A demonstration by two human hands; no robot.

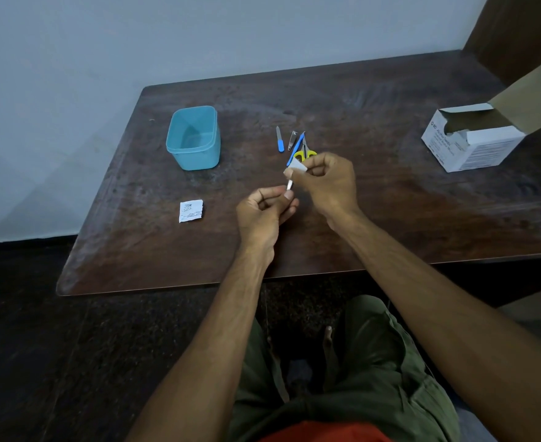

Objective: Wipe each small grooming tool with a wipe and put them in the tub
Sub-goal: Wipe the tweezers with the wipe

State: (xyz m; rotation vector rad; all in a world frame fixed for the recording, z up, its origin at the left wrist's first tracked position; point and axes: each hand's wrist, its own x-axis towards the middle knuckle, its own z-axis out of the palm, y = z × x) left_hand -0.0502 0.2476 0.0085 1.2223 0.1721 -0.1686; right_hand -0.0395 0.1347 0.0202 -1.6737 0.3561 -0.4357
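Both hands' fingers pinching: left hand (264, 212) a mostly hidden metal tool (289, 186), right hand (326, 181) a wipe (298, 167).

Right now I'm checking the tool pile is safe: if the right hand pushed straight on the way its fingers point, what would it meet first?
Probably the yellow scissors, lying just beyond the right hand and its wipe; height is unclear.

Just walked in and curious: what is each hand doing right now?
Left hand: pinching a small metal tool by its lower end.
Right hand: pinching a white wipe around the tool's upper part.
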